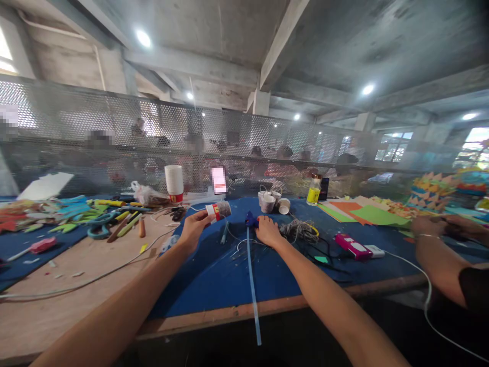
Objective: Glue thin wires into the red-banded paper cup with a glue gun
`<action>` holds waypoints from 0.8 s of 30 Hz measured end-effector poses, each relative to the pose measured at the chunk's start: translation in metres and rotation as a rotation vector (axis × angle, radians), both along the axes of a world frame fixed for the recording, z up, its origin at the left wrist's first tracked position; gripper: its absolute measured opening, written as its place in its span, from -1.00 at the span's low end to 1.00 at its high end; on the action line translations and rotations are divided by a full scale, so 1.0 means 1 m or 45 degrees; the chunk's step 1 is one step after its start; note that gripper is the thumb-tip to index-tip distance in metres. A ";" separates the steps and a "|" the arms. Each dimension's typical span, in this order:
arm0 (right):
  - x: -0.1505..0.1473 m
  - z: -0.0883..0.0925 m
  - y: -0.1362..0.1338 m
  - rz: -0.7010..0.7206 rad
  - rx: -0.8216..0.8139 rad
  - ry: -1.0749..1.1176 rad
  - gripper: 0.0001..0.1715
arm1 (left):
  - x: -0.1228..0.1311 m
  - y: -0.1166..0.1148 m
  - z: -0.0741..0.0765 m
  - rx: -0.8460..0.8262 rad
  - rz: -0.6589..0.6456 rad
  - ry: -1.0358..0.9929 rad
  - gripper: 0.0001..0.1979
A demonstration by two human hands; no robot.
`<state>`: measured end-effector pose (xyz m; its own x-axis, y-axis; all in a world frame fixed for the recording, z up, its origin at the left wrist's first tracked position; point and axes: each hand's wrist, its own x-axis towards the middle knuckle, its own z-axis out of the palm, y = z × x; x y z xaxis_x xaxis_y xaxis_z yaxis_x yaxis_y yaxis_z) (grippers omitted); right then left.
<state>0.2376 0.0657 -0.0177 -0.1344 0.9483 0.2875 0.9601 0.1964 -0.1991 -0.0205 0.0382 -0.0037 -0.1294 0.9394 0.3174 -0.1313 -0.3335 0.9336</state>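
Note:
My left hand [196, 227] is closed round a paper cup [218, 211], tipped on its side, with a red and white rim part and a grey wrapped part. My right hand [268, 231] lies low over the mat, its fingers curled at a small blue glue gun [251, 219]. From the back of that gun a long translucent glue stick [252, 285] runs toward me, past the table edge. Behind it stand several small wrapped cups [268, 202], one lying on its side. A tangle of grey cord [300, 231] lies just right of my right hand.
A stack of paper cups [174, 182], scissors [101, 227] and paper scraps lie left. A yellow bottle [314, 190], coloured sheets [376, 213] and a magenta box [353, 246] are right. Another person's hands [431, 234] work at far right. A perforated screen [244, 137] stands behind.

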 end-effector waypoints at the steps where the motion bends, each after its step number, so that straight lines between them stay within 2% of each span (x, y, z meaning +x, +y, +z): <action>1: 0.000 -0.001 0.000 -0.005 -0.008 0.000 -0.53 | 0.000 0.000 0.000 0.009 -0.009 -0.005 -0.51; 9: 0.001 0.001 0.002 0.002 -0.056 0.040 -0.48 | 0.002 0.001 0.000 -0.004 -0.105 -0.064 -0.56; 13: -0.004 0.013 -0.007 -0.014 0.103 0.109 -0.53 | 0.003 0.000 0.000 0.005 -0.072 -0.030 -0.56; 15: -0.011 0.020 -0.012 0.144 0.237 0.299 -0.59 | 0.004 -0.002 0.001 0.013 -0.066 -0.003 -0.58; 16: -0.016 0.023 -0.015 0.273 0.217 0.427 -0.62 | 0.004 -0.003 0.001 0.011 -0.069 0.003 -0.60; 19: -0.032 0.021 -0.019 0.585 0.002 0.770 -0.69 | 0.007 -0.004 0.002 0.010 -0.091 -0.006 -0.62; 24: -0.051 0.006 -0.018 0.838 -0.283 1.076 -0.54 | 0.008 -0.003 0.000 0.046 -0.140 -0.046 -0.62</action>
<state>0.1863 0.0475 -0.0121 -0.4737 0.8052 0.3567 0.2168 0.4991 -0.8390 -0.0123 0.0350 -0.0035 -0.0380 0.9367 0.3479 -0.2020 -0.3482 0.9154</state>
